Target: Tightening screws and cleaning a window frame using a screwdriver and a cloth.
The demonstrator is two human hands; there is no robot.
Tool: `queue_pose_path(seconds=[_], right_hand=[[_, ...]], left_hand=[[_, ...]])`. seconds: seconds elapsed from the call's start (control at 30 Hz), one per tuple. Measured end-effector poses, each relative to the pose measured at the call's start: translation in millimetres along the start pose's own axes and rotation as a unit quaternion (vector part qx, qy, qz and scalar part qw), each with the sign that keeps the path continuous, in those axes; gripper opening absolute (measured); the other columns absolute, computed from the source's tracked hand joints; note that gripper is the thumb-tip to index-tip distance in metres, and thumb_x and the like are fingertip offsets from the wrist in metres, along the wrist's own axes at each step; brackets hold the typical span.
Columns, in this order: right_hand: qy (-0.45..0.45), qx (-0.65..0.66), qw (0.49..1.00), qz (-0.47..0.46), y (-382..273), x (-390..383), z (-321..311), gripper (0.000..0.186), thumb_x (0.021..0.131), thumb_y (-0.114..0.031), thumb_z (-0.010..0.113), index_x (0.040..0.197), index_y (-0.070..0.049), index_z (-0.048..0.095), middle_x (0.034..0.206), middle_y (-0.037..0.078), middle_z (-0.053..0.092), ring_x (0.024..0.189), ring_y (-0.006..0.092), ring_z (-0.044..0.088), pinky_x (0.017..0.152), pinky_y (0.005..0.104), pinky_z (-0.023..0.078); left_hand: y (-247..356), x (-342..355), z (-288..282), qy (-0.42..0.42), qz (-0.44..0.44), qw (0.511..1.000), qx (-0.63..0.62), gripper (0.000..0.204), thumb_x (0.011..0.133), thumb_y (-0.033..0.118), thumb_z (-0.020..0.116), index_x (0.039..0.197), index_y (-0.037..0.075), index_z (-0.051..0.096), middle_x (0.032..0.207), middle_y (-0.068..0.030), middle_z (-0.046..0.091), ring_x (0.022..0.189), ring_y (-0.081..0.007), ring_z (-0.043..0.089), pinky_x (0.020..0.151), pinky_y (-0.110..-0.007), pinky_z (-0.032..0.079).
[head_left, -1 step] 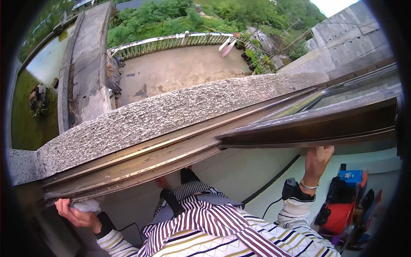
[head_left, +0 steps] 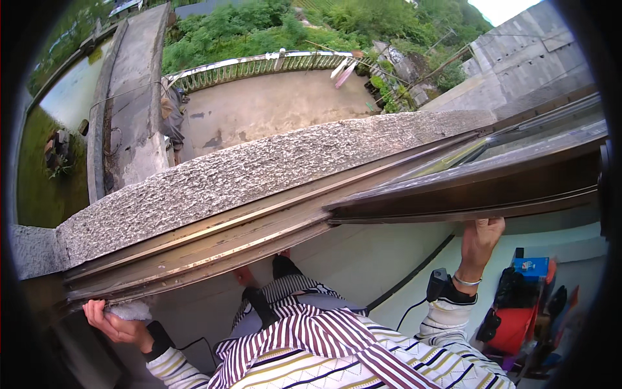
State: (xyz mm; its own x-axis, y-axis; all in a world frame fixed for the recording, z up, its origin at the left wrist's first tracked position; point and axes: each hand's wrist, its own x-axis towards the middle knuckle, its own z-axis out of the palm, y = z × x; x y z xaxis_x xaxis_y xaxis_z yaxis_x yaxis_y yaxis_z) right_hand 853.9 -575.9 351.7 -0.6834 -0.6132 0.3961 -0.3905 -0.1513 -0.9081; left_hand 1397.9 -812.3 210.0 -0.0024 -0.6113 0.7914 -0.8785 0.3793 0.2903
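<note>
At the left end of the brown window track point(head_left: 214, 243), my left hand point(head_left: 120, 326) is closed around a pale, fluffy-looking wad point(head_left: 129, 311). Its curled fingers rest against the track's end. My right hand point(head_left: 481, 241) is raised to the lower edge of a dark-framed sliding window sash point(head_left: 466, 194) on the right. The fingers there are bent in and gripping that edge; their tips are partly hidden by the frame. A bracelet circles the right wrist.
Outside the track runs a rough concrete ledge point(head_left: 272, 155), with a concrete yard point(head_left: 278, 97) and white balustrade point(head_left: 253, 67) below. Indoors, at the lower right, lie a red item point(head_left: 512, 330), a blue box point(head_left: 531, 266) and black things. A dark cable point(head_left: 414, 269) crosses the pale surface.
The window sash has slid very slightly left along the track, with my right hand on its edge. My left hand has stayed in place.
</note>
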Motion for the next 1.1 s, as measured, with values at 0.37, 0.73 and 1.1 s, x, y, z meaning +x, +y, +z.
queue_pose_path(seconds=[0.37, 0.73, 1.1], right_hand=[[0.02, 0.04, 0.997, 0.059, 34.1, 41.2, 16.9, 0.015, 0.089, -0.012, 0.059, 0.101, -0.003, 0.056, 0.09, 0.006, 0.061, 0.074, 0.013, 0.059, 0.061, 0.027, 0.048], [-0.014, 0.07, 0.993, 0.099, 106.9, 25.2, -70.0, 0.029, 0.087, -0.007, 0.058, 0.114, -0.002, 0.05, 0.103, 0.009, 0.055, 0.087, 0.02, 0.056, 0.071, 0.0315, 0.048], [0.249, 0.228, 0.912, 0.233, 55.2, 14.0, 42.0, 0.023, 0.075, -0.001, 0.06, 0.098, 0.001, 0.057, 0.073, 0.004, 0.048, 0.056, 0.0129, 0.045, 0.046, 0.0242, 0.041]], left_hand=[[-9.8, -5.7, 0.4, 0.004, -0.032, 0.999, -0.032, 0.028, 0.08, 0.002, 0.035, 0.098, -0.005, 0.055, 0.109, -0.0195, 0.055, 0.111, -0.036, 0.047, 0.1, -0.047, 0.034], [-0.3, -2.1, -1.6, -0.006, -0.038, 0.999, -0.018, 0.026, 0.08, 0.001, 0.035, 0.096, -0.004, 0.054, 0.107, -0.0178, 0.054, 0.11, -0.0353, 0.048, 0.101, -0.047, 0.034], [-1.0, -2.1, -1.6, -0.006, -0.017, 1.0, -0.009, 0.027, 0.079, 0.002, 0.034, 0.096, -0.005, 0.054, 0.105, -0.0192, 0.055, 0.106, -0.0359, 0.049, 0.102, -0.05, 0.034]])
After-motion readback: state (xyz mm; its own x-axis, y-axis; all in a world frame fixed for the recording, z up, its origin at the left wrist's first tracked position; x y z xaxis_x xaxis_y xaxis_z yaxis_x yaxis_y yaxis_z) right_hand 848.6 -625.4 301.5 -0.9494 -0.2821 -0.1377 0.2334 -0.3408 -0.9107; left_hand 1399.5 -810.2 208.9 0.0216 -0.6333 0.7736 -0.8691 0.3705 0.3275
